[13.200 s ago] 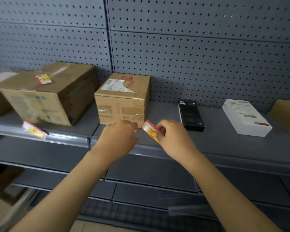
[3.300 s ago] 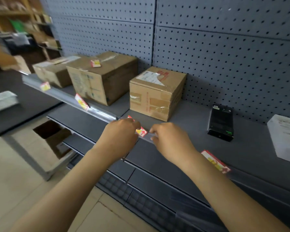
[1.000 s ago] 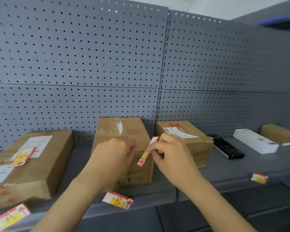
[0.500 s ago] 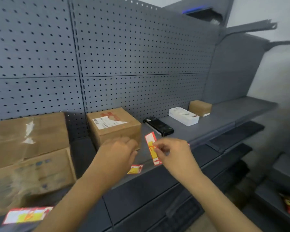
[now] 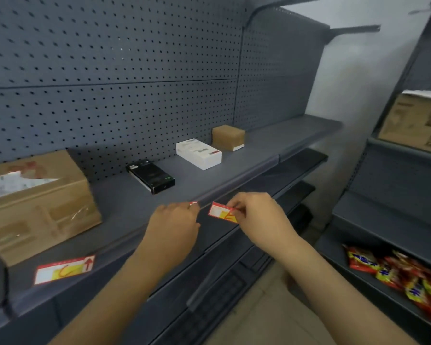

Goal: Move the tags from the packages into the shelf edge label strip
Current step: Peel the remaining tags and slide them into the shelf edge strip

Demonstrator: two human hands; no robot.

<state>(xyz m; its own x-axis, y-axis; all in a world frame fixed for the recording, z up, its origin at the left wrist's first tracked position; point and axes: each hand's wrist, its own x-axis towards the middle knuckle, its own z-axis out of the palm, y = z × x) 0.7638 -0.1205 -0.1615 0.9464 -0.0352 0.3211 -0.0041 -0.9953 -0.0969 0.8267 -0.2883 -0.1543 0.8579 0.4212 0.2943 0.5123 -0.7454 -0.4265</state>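
Observation:
My right hand [image 5: 256, 215] pinches a red, white and yellow tag [image 5: 220, 212] just in front of the grey shelf edge label strip [image 5: 237, 185]. My left hand [image 5: 174, 222] is at the strip just left of it, fingers curled beside a second tag [image 5: 193, 203] of which only a red corner shows. Whether the left hand grips that tag is unclear. A third tag [image 5: 63, 269] sits in the strip at the lower left. On the shelf stand a taped cardboard package [image 5: 35, 202], a black box [image 5: 151, 176], a white box [image 5: 198, 153] and a small brown package [image 5: 228, 136].
Grey pegboard [image 5: 134, 70] backs the shelf. Lower shelves [image 5: 294, 170] run below the strip. At right another rack holds a cardboard box [image 5: 413, 122] and red snack packets [image 5: 396, 270]. Bare floor [image 5: 266, 317] shows between the racks.
The view has swung right along the shelf. My right hand has carried the tag down and turned it from upright to flat against the strip; my left hand has moved to the strip.

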